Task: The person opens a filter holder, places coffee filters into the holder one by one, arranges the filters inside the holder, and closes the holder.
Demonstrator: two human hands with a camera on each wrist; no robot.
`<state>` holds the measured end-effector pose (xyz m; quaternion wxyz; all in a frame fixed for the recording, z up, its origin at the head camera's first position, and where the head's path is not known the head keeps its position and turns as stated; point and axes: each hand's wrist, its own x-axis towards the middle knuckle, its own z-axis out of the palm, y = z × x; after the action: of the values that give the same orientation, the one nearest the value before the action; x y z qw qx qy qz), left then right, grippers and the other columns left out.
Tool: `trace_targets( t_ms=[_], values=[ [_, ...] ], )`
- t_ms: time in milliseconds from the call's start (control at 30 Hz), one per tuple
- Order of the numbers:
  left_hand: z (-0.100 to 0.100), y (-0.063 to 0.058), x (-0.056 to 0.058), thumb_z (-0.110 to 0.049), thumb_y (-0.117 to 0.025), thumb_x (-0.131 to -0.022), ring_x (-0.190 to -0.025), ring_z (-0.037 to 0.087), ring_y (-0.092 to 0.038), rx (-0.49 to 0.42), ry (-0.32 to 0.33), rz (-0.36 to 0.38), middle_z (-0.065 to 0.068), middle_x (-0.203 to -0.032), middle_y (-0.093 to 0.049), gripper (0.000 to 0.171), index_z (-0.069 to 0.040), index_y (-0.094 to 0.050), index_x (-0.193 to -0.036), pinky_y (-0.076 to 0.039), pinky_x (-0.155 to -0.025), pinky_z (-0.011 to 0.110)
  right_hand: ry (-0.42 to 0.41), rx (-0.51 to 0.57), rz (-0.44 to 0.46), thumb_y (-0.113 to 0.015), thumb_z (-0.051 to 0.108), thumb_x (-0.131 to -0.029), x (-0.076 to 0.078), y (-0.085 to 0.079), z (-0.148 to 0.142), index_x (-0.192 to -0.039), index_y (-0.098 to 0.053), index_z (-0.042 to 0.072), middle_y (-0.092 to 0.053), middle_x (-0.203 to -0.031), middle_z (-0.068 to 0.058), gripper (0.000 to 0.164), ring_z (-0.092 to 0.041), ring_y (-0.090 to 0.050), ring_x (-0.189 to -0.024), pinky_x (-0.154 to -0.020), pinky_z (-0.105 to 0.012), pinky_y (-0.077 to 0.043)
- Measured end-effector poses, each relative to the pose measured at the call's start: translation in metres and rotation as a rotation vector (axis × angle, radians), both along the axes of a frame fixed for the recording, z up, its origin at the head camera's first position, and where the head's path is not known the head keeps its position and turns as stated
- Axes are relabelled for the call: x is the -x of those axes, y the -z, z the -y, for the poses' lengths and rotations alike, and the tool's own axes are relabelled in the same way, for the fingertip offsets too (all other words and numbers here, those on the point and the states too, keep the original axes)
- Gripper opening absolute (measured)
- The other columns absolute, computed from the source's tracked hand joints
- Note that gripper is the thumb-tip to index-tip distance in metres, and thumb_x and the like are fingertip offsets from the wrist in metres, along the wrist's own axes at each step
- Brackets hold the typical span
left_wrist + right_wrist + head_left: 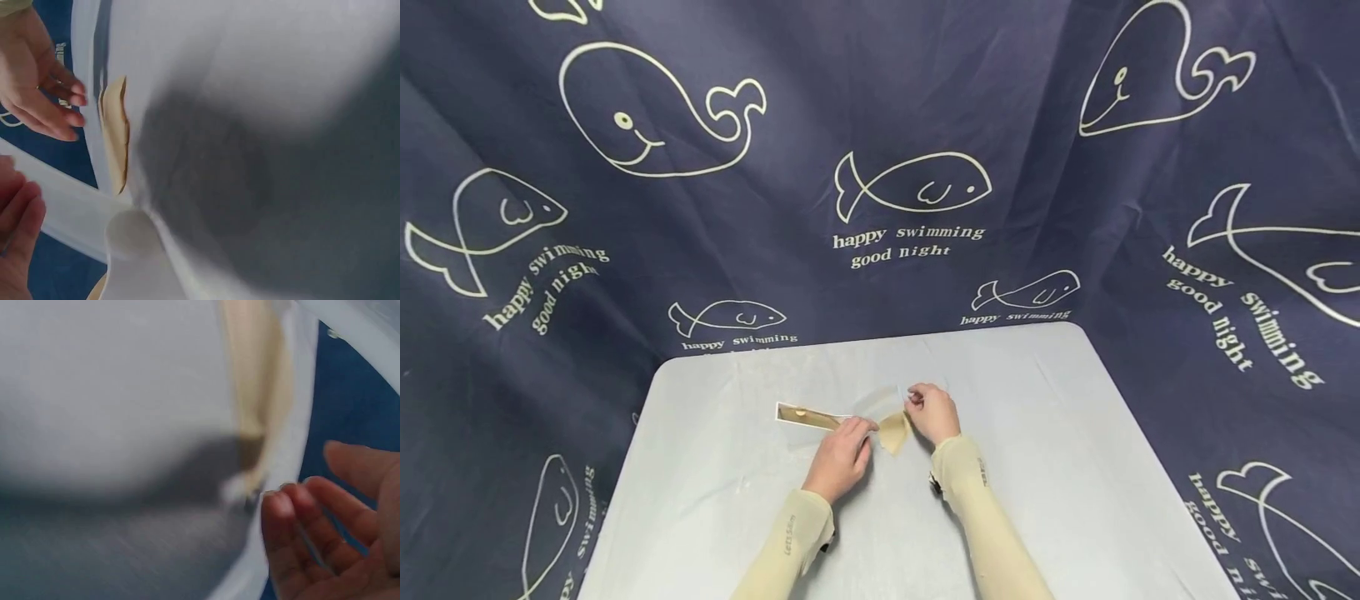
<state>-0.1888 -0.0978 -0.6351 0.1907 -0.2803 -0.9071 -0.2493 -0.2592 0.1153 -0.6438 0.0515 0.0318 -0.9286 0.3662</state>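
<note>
Over the middle of the table, the left hand [842, 458] pinches a long, flat, white-edged strip [811, 417] with a brown face. One end of this strip sticks out to the left; the hand hides its middle. A pale, see-through part [876, 400] curves from behind the left fingertips toward the right hand [934, 414]. Between the hands is a tan, paper-like piece [893, 432], which looks folded in the left wrist view [115, 134]. In the right wrist view, the right hand [331, 531] has loosely bent fingers with the thumb apart, close beside the tan piece [256, 375].
A pale grey cloth covers the table [715, 500], whose corners are rounded. Dark blue curtains [895, 108] with white fish and whale drawings hang behind it and on both sides. Pale sleeves [992, 517] cover both forearms.
</note>
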Motion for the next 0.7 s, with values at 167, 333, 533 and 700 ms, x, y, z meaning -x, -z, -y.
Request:
trace_targets(
  t_ms=[167,333,533,700],
  values=[
    [-0.007,0.012,-0.001,-0.008,-0.07,-0.093,-0.11,0.02,-0.069,0.081,0.017,0.12,0.003,-0.117,-0.072,0.031,-0.011,-0.069,-0.124,-0.056,-0.097,0.037,-0.021,-0.067,0.052,-0.083,0.012,-0.084,-0.003,0.009,0.005,-0.112,-0.075,0.001,-0.069,-0.101,-0.013,0.03,-0.029,-0.068,-0.093,-0.088,-0.048,-0.057],
    [-0.012,0.02,0.0,-0.017,-0.066,-0.099,-0.127,0.026,-0.064,0.145,-0.01,0.292,0.008,-0.134,-0.069,0.037,-0.009,-0.065,-0.135,-0.05,-0.11,0.042,-0.049,-0.104,0.044,-0.087,0.008,-0.078,0.002,0.016,0.008,-0.084,-0.064,0.006,-0.057,-0.08,-0.005,0.024,-0.023,-0.054,-0.076,-0.073,-0.04,-0.047],
    [-0.011,0.024,-0.006,-0.019,-0.066,-0.1,-0.129,0.029,-0.063,0.195,-0.015,0.396,0.01,-0.137,-0.068,0.039,-0.006,-0.064,-0.137,-0.05,-0.11,0.045,-0.038,-0.031,0.114,-0.087,0.004,-0.077,0.001,0.023,0.013,-0.074,-0.057,0.012,-0.049,-0.068,0.004,0.031,-0.016,-0.046,-0.067,-0.072,-0.035,-0.042],
    [-0.008,0.027,-0.006,-0.02,-0.066,-0.1,-0.129,0.029,-0.063,0.205,-0.016,0.404,0.009,-0.136,-0.068,0.039,-0.007,-0.064,-0.137,-0.05,-0.11,0.044,-0.035,-0.005,0.084,-0.079,0.002,-0.084,-0.002,0.022,0.015,-0.072,-0.062,0.011,-0.054,-0.066,0.002,0.023,-0.016,-0.048,-0.066,-0.071,-0.035,-0.045]
  ],
)
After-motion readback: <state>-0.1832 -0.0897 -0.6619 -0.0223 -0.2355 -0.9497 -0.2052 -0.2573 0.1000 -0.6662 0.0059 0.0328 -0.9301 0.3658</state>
